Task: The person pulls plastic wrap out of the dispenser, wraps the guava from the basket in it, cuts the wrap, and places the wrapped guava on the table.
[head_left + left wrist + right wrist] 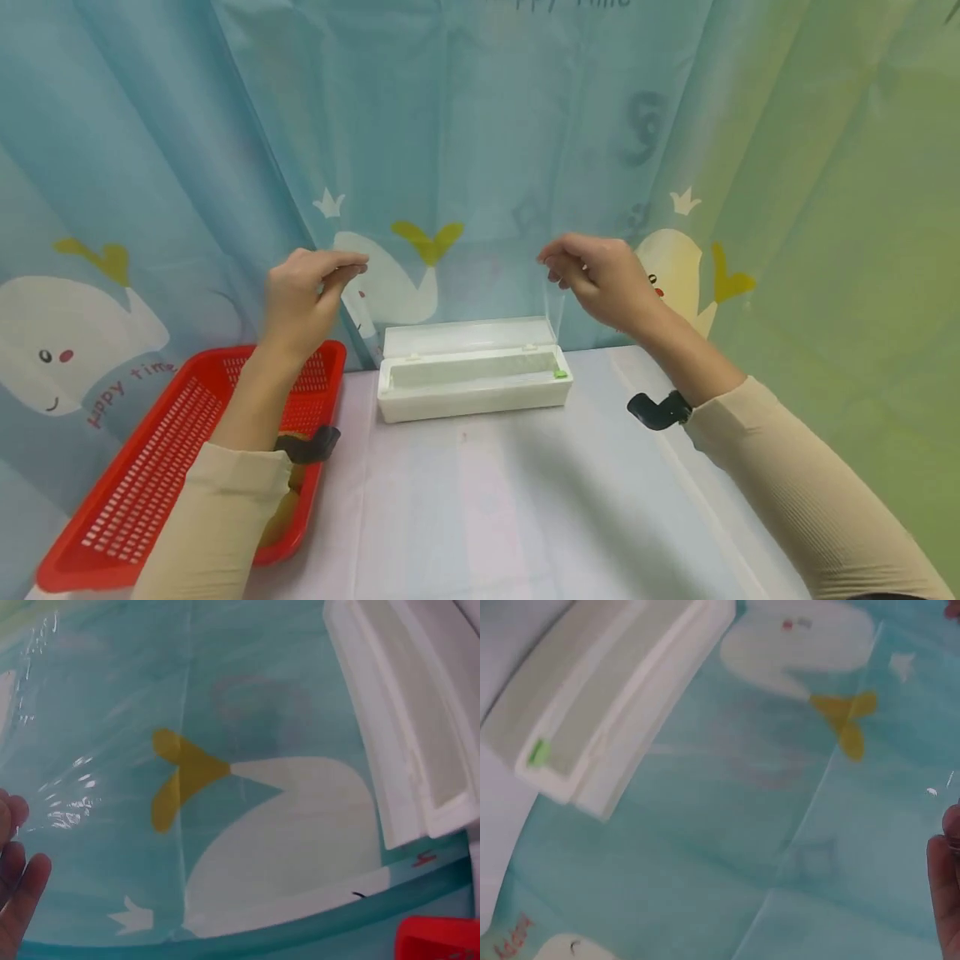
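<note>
Visibly, both hands [303,287] [600,277] pinching transparent film [71,802], colourless, glossy, bright creases near left hand.

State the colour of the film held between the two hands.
The film is clear and colourless, showing best in the left wrist view.

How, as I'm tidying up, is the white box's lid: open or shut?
Open: the lid is back behind the box, whose inside shows.

Beige sleeves [806,492], black wrist mounts [309,445]
</note>
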Motion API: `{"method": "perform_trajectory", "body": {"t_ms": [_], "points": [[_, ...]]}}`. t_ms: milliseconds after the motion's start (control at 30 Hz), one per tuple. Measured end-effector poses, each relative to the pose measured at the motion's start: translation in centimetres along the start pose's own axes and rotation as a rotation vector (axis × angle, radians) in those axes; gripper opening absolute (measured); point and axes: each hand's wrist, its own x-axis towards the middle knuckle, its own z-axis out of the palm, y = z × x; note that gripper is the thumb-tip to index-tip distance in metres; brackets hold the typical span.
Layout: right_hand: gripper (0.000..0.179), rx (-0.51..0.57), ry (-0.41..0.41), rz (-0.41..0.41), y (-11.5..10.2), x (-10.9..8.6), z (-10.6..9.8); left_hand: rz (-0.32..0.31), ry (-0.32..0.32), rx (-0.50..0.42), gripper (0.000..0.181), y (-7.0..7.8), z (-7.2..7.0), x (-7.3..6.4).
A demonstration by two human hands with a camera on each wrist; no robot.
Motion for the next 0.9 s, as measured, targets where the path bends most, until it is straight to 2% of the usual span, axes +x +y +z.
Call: {"method": "perform_trajectory", "body": {"t_ms": [167,400,600,900], "points": [[0.019,0.158,0.002,-0.034,-2.2,-1.6,0.8,0.003,0.035,0.011,0.014,0.0,-0.8,-0.8],[0.022,0.306,-0.012,-0.019,-4.9,-4.7,1.9,0.010,0.044,0.009,0.018,0.6,-2.0,-2.2],[0.025,0.305,-0.012,-0.023,-6.1,-7.3,2.5,0.028,0.035,0.008,0.021,1.5,-2.9,-3.4],[0.029,0.275,-0.018,-0.022,-6.4,-11.4,2.2,0.098,0.004,-0.053,0.030,3.6,-3.3,-5.8]]}}
